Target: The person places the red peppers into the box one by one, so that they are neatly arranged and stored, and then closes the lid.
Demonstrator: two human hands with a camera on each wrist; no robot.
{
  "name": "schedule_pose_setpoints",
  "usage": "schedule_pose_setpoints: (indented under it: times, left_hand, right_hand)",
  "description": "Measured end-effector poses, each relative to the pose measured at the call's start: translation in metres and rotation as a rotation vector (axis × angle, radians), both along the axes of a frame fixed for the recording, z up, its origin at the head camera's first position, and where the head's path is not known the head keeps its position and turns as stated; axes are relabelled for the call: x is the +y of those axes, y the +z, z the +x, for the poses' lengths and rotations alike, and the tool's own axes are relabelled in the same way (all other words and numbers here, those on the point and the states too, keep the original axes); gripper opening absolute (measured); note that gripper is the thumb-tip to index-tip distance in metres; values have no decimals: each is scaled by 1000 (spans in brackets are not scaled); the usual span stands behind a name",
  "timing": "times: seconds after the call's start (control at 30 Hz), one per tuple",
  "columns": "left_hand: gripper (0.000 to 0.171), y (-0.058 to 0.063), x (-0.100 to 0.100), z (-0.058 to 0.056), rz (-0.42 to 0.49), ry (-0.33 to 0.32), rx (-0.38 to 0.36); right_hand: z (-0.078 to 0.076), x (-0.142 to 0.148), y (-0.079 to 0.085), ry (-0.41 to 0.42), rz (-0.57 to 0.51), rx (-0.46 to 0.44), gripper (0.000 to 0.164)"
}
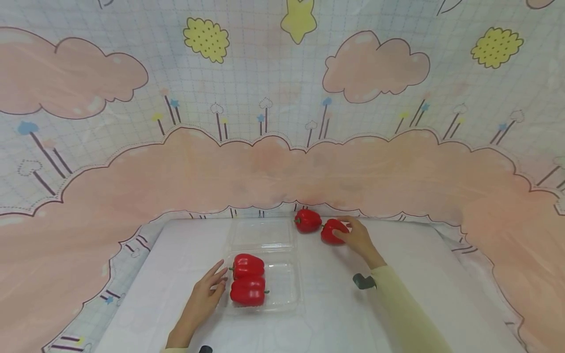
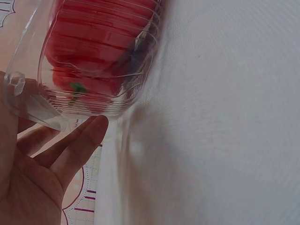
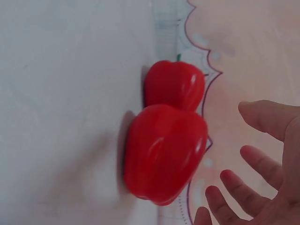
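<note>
Two red bell peppers, an upper one [image 1: 248,266] and a lower one [image 1: 248,290], lie in the left part of a clear plastic clamshell box [image 1: 284,306]. At the box's left side, my left hand [image 1: 207,293] has its fingers extended; in the left wrist view the fingertips are at the ribbed plastic wall [image 2: 93,105]. Farther back on the table lie two more red bell peppers, a nearer one [image 3: 164,154] and a farther one [image 3: 173,84]. Beside the nearer one, my right hand [image 1: 356,238] is spread, with a gap between its fingers and the pepper in the right wrist view.
The clamshell's lid [image 1: 262,233] lies folded back behind its base. A white cloth covers the table [image 1: 176,260]. A patterned curtain [image 1: 265,171] with clouds hangs behind the back edge. A dark wrist device [image 1: 364,281] is by the right sleeve.
</note>
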State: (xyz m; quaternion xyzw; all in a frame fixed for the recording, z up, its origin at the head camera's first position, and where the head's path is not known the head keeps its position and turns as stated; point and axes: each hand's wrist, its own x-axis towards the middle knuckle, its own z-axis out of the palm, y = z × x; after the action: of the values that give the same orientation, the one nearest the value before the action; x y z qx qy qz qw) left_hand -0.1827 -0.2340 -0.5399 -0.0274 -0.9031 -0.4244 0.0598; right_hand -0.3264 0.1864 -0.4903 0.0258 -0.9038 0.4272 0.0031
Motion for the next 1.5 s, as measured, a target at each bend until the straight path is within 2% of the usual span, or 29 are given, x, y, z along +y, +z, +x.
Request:
schedule_pose_setpoints:
  times: [0.33, 0.53, 0.73, 0.93, 1.27, 1.5]
  left_hand:
    - [47, 1, 0, -2, 6, -1, -8]
    - [46, 2, 2, -2, -2, 5, -5]
    - [47, 3, 2, -1, -1, 8, 5]
    - [46, 1, 2, 0, -3, 13, 26]
    - [46, 0, 2, -1, 4, 19, 28]
    - [48, -1, 1, -2, -2, 12, 13]
  right_hand:
    - [-15, 3, -14, 9, 13, -32, 63]
    - [-23, 4, -21, 0, -20, -106, 67]
    - [-24, 4, -29, -4, -55, -151, 70]
    - [-24, 3, -34, 4, -59, -147, 72]
    - [-17, 0, -26, -11, -45, -102, 68]
    - [-6, -3, -15, -21, -94, -102, 70]
